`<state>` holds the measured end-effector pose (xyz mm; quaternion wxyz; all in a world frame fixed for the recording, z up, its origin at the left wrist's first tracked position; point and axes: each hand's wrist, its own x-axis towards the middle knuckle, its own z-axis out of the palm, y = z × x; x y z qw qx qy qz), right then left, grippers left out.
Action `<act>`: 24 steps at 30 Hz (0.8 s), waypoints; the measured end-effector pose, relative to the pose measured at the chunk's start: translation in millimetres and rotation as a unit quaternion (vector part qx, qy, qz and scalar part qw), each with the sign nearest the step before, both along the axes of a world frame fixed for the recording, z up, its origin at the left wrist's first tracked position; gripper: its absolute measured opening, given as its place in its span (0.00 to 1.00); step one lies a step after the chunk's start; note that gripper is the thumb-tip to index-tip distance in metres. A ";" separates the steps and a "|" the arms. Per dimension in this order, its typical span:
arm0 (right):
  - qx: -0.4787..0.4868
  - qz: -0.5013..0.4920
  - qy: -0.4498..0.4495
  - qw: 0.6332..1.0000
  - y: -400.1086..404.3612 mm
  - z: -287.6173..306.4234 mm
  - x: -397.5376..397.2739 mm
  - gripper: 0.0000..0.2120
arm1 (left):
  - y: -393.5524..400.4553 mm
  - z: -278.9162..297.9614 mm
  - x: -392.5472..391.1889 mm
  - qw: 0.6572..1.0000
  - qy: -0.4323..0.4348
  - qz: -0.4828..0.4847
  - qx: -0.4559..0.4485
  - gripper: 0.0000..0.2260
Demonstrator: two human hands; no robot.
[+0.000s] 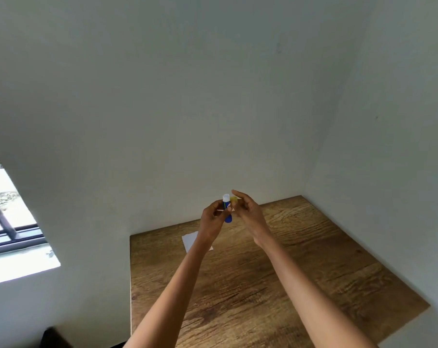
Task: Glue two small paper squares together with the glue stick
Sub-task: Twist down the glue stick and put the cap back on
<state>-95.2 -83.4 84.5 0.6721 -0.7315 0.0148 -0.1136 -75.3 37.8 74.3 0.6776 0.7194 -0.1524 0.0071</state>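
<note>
My left hand (213, 218) holds a blue glue stick (227, 209) upright above the far part of the wooden table (300, 272); its white tip is bare. My right hand (248, 209) is close beside it on the right, fingers pinched on a small yellow cap (234, 200) just off the tip. A sliver of white paper (221, 210) shows between the hands; who holds it is unclear. A white paper square (191, 241) lies flat on the table under my left wrist, partly hidden by it.
The table stands in a corner, with white walls (213, 96) behind and to the right. A window (9, 217) is at the left. Something dark (54, 339) sits at the bottom left, off the table.
</note>
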 end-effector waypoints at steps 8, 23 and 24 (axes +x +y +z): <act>0.156 -0.109 -0.012 0.982 12.2 15.8 -3.0 0.14 | 6.5 5.2 -7.8 0.999 -0.023 -0.005 0.036 0.10; 0.002 -0.097 -0.085 0.992 0.4 18.6 -4.0 0.05 | 2.2 10.5 -8.9 0.997 -0.030 -0.040 0.057 0.10; -0.025 -0.093 -0.090 0.991 -2.7 18.6 -4.6 0.04 | 0.9 9.4 -7.9 0.997 -0.025 -0.043 0.060 0.10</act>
